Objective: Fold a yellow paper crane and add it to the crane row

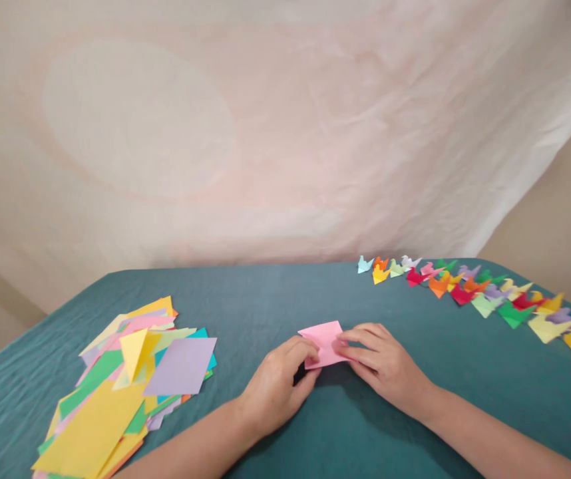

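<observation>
A small sheet of pink paper (324, 340) is held up between my two hands, just above the cloth-covered table. My left hand (283, 376) pinches its lower left edge, with the thumb below and curled fingers in front. On the opposite side, my right hand (388, 362) grips the right edge between thumb and fingers. Whether the pink paper carries a fold is hard to make out, as fingers cover parts of it.
Loose coloured paper squares (90, 419) lie in a heap on the left, with a folded yellow piece (134, 351) on top. Rows of small folded paper birds (465, 286) stand along the right side. A dark green cloth (245, 306) covers the table; a pale hanging sheet (275, 133) is behind.
</observation>
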Available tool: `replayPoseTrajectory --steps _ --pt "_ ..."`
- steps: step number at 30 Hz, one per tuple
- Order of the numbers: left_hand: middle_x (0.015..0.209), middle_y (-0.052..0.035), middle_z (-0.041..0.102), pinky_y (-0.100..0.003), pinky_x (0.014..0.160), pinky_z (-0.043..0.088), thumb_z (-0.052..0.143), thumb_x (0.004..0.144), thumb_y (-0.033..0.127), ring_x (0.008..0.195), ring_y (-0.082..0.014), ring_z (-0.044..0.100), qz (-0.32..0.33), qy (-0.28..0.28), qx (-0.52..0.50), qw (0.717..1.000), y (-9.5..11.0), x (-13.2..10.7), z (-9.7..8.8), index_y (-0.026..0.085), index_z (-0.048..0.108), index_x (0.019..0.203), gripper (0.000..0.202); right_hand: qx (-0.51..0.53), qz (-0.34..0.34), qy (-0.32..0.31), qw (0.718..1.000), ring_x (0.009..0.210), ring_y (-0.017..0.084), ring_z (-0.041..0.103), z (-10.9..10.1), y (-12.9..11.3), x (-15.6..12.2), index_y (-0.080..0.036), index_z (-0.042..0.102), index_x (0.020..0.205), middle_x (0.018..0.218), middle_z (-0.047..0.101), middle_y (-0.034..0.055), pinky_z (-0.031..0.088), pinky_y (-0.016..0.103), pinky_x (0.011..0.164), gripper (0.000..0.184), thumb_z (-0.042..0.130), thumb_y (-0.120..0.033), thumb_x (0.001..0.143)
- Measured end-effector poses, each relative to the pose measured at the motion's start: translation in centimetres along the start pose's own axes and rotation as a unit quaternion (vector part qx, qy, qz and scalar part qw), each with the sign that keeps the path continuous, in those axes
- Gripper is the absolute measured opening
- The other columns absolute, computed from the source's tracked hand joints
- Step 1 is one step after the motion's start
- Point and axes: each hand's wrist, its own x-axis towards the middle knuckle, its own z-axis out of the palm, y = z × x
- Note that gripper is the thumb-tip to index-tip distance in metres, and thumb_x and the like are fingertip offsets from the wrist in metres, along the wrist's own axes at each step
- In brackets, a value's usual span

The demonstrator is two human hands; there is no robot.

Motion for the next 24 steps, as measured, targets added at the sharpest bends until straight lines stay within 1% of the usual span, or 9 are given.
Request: replayPoseTrajectory --steps 3,7,11,14,17,20,22,24 --pt "0.100 -0.0042 0.061 -0.029 0.086 0.042 0.048 0.088 0.016 0.094 -0.0160 0.054 0.001 0.004 0.036 0.999 -0.2 0.1 0.0 0.020 0.058 0.099 0.015 -0.006 -0.003 -0.001 1.000 0.089 0.019 0.055 0.2 -0.1 -0.1 -0.022 0.064 0.101 0.099 0.066 0.0056 0.045 0.036 0.077 0.021 0.052 -0.015 0.087" --pt "0.091 -0.0023 0.065 -0.029 0.079 0.043 0.048 0.089 0.020 0.083 -0.0163 0.055 -0.008 -0.007 0.090 0.996 0.1 0.3 -0.3 0.020 0.063 0.089 0.016 0.024 -0.001 -0.015 1.000 0.087 0.018 0.056 0.1 -0.6 0.1 -0.021 0.066 0.093 0.092 0.067 0.0055 0.044 0.035 0.076 0.017 0.050 -0.015 0.087" --pt "0.088 -0.0024 0.066 -0.028 0.077 0.043 0.043 0.092 0.023 0.081 -0.0160 0.056 -0.018 -0.021 0.107 0.994 0.4 0.3 -0.5 0.021 0.064 0.092 0.021 0.078 0.022 -0.055 0.995 0.083 0.017 0.057 -0.3 -1.1 0.4 -0.019 0.063 0.091 0.087 0.067 0.0052 0.043 0.034 0.077 0.016 0.047 -0.016 0.088" --pt "0.085 -0.0027 0.066 -0.027 0.074 0.044 0.041 0.093 0.024 0.078 -0.0156 0.057 -0.028 -0.019 0.120 0.992 0.5 0.3 -0.5 0.020 0.064 0.091 0.023 0.113 0.040 -0.079 0.990 0.078 0.016 0.059 -0.6 -1.3 0.5 -0.018 0.061 0.090 0.083 0.066 0.0057 0.043 0.033 0.075 0.017 0.044 -0.021 0.091" --pt "0.081 -0.0028 0.066 -0.026 0.071 0.044 0.040 0.093 0.025 0.074 -0.0150 0.057 -0.035 -0.019 0.125 0.991 0.6 0.4 -0.5 0.019 0.064 0.086 0.025 0.142 0.076 -0.072 0.984 0.076 0.016 0.059 -0.6 -1.3 0.5 -0.019 0.060 0.089 0.083 0.065 0.0054 0.044 0.030 0.074 0.021 0.040 -0.024 0.093" --pt "0.080 -0.0017 0.066 -0.025 0.069 0.044 0.041 0.092 0.024 0.073 -0.0147 0.058 -0.055 -0.017 0.115 0.992 0.5 0.4 -0.5 0.019 0.064 0.085 0.025 0.183 0.138 -0.057 0.972 0.075 0.015 0.058 -0.3 -1.1 0.4 -0.019 0.059 0.086 0.083 0.064 0.0046 0.045 0.028 0.072 0.022 0.039 -0.026 0.093" --pt "0.082 -0.0006 0.067 -0.025 0.070 0.045 0.042 0.092 0.025 0.074 -0.0150 0.059 -0.077 -0.012 0.103 0.992 0.3 0.5 -0.5 0.021 0.064 0.088 0.023 0.204 0.176 -0.052 0.962 0.074 0.015 0.058 -0.1 -1.0 0.4 -0.019 0.057 0.082 0.082 0.063 0.0040 0.045 0.027 0.071 0.022 0.040 -0.027 0.093" --pt "0.086 -0.0004 0.067 -0.026 0.072 0.046 0.042 0.092 0.026 0.078 -0.0153 0.060 -0.097 -0.004 0.088 0.991 0.0 0.5 -0.4 0.022 0.063 0.095 0.022 0.214 0.198 -0.048 0.955 0.075 0.015 0.058 0.1 -0.9 0.5 -0.019 0.056 0.078 0.082 0.062 0.0038 0.045 0.027 0.071 0.022 0.041 -0.026 0.092"
